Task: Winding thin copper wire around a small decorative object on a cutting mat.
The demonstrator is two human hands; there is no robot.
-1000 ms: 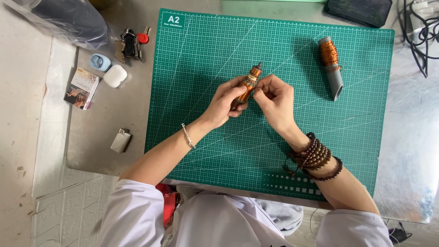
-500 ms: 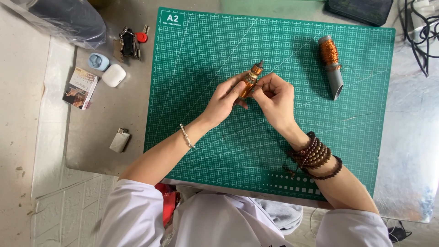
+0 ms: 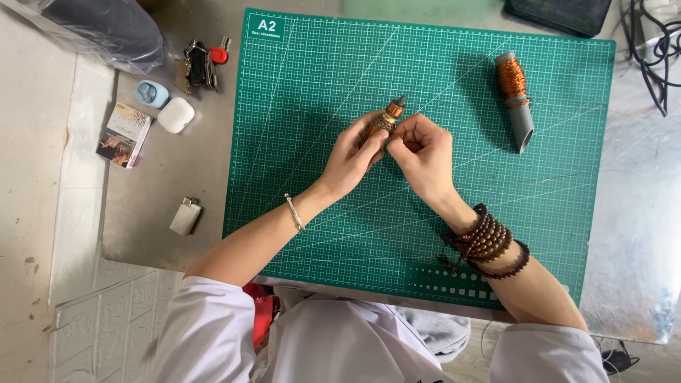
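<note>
We are holding a small copper-wound coil (image 3: 384,122) over the middle of the green cutting mat (image 3: 319,206).
Its long axis is tilting far-right; our left hand (image 3: 351,157) is gripping it, our right hand (image 3: 422,147) is pinching beside it, above a grey table (image 3: 206,177).

The picture is bright and sharp, with soft daylight all over. The green mat (image 3: 425,213) shows clear lines. Soft shadows fall to the left of the hands (image 3: 386,152) and the wire spool (image 3: 514,92). The shiny metal counter (image 3: 631,234) on the right glows with pale glare. Nothing looks blurry.
</note>
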